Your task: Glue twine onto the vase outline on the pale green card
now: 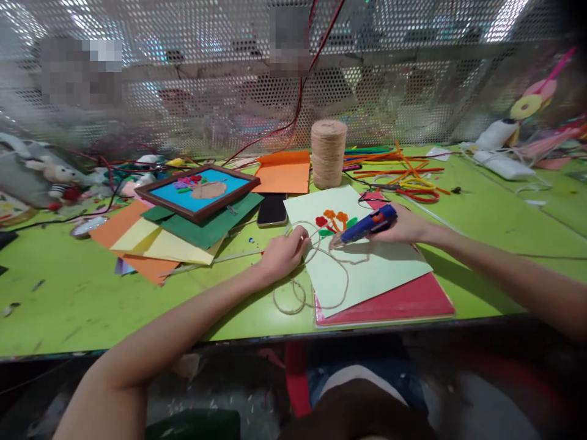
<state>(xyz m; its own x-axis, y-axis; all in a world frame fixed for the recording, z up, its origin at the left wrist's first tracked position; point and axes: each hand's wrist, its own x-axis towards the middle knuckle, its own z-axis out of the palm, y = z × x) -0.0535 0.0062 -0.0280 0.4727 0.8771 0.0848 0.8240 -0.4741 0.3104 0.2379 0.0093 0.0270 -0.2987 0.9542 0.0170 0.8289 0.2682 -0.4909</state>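
Note:
My right hand is wrapped round a blue glue gun, its nozzle tilted down close to the pale green paper. On that paper are orange and red flowers with green leaves, and below them a twine outline. My left hand rests at the paper's left edge, fingers pinched on the thin brown twine, which loops loosely over paper and table. Beneath the paper lies a red folder, showing along its front edge.
A large twine spool stands behind the paper, near scissors and scattered pipe cleaners. To the left, a framed flower picture lies on coloured sheets, beside a black phone. A perforated metal screen closes off the back.

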